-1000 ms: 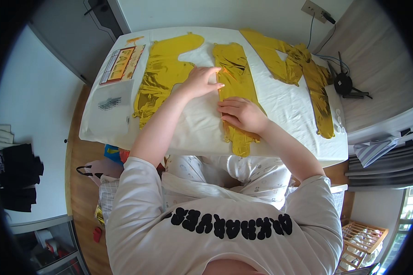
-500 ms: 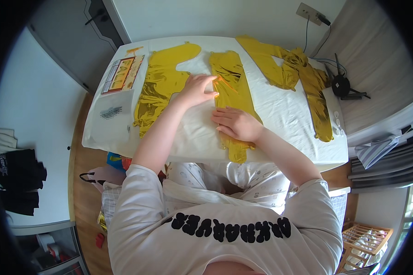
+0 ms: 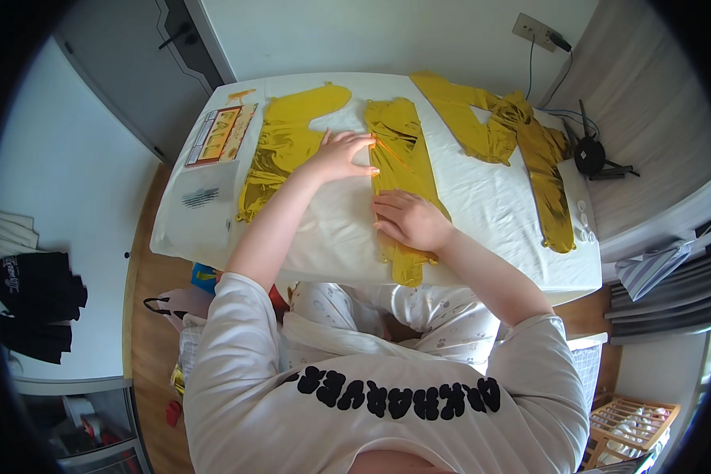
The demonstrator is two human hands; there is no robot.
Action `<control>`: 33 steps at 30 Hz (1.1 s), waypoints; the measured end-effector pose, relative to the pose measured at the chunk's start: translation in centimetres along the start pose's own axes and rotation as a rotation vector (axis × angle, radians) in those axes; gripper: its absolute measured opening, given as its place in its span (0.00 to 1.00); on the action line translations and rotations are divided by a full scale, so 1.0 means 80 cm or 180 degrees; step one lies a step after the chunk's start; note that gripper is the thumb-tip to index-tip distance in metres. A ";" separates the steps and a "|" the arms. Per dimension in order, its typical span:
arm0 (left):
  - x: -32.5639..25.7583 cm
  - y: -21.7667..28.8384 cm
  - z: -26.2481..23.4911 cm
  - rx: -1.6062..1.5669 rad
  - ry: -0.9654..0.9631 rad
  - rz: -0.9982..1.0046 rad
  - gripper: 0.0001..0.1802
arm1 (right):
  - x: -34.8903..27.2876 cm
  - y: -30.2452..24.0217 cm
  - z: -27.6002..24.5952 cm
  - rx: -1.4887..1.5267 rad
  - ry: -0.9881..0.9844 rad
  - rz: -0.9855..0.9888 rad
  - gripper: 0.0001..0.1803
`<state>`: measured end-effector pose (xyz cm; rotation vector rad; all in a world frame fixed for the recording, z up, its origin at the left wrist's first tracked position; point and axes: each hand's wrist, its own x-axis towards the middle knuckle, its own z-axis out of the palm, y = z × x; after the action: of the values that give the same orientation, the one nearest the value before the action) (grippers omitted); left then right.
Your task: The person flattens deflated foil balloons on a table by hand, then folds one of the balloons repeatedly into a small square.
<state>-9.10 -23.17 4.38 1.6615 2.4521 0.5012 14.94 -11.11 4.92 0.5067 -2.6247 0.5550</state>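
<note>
A flat gold foil balloon lies lengthwise in front of me, its narrow tab toward the near table edge. At its left edge is my left hand, thumb and forefinger spread apart, fingertips touching the foil. A thin orange straw slants across the balloon from beside those fingertips; I cannot make out whether they touch it. My right hand lies on the lower part of the same balloon, palm down, fingers stretched to the left. Left of it lies another gold foil balloon, partly covered by my left forearm.
Further gold foil balloons spread over the right side of the white-covered table. At the left are a printed card, a clear plastic bag and a small orange item. A black router-like device stands at the right.
The whole view has shifted slightly, so the table sits a little lower in the picture. Both hands keep nearly the same place on the balloon.
</note>
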 end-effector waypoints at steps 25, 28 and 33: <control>0.025 0.017 -0.030 0.0505 -0.0663 -0.0352 0.66 | 0.000 -0.006 -0.004 -0.0511 -0.0006 -0.0832 0.14; 0.014 0.026 -0.015 0.0299 -0.0242 -0.0239 0.61 | 0.001 -0.006 -0.004 -0.0489 0.0022 -0.0773 0.13; -0.018 0.067 0.032 -0.0213 0.0430 0.0544 0.41 | 0.002 -0.004 -0.006 -0.0413 -0.0012 -0.0717 0.12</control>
<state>-3.11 -22.23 3.72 1.8767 2.3647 0.7320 15.12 -11.23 5.48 0.7490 -2.5413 0.3105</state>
